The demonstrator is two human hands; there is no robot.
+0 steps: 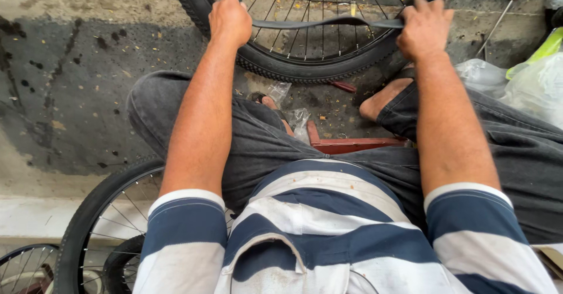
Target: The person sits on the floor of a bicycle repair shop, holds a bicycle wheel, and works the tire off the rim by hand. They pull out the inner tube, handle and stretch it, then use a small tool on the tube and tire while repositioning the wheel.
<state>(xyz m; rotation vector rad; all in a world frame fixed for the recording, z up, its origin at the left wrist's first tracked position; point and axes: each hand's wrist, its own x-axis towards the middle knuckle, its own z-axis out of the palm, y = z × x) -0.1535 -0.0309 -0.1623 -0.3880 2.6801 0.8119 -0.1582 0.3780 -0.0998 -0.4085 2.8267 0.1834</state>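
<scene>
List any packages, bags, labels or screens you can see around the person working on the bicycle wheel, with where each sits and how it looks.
Small clear plastic wrappers: crumpled on the ground between the feet, below the wheel.
Clear plastic bag: right, on the ground, wrinkled, greyish.
Whitish translucent plastic bag: far right edge, bulging.
Yellow-green plastic bag: right edge, above it.
No labels or screens visible.

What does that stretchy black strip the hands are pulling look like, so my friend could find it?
Look at the big spoked bicycle wheel at the top. In front of its spokes, a flat black rubber strip runs between the left hand and right hand. Unlike the knobbly tyre, it is smooth, thin and limp.
</scene>
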